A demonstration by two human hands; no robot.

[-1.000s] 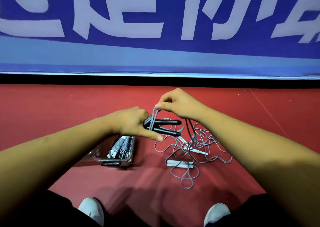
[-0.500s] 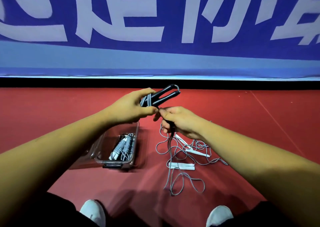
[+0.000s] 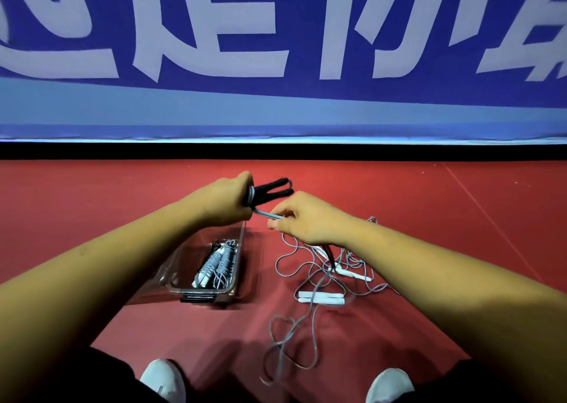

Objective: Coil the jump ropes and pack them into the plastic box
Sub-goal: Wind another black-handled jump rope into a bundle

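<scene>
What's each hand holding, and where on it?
The left hand grips the black handles at one end, over the wrapped turns. The right hand pinches the grey cord just off the handles.

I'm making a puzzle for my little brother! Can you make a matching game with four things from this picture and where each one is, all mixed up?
Things
1. black handles
2. white handles
3. coiled ropes
4. taut grey cord

Places
A. lying on the red floor
B. inside the plastic box
C. pinched by the right hand
D. gripped in the left hand

Right pairs: 1-D, 2-A, 3-B, 4-C.
</scene>
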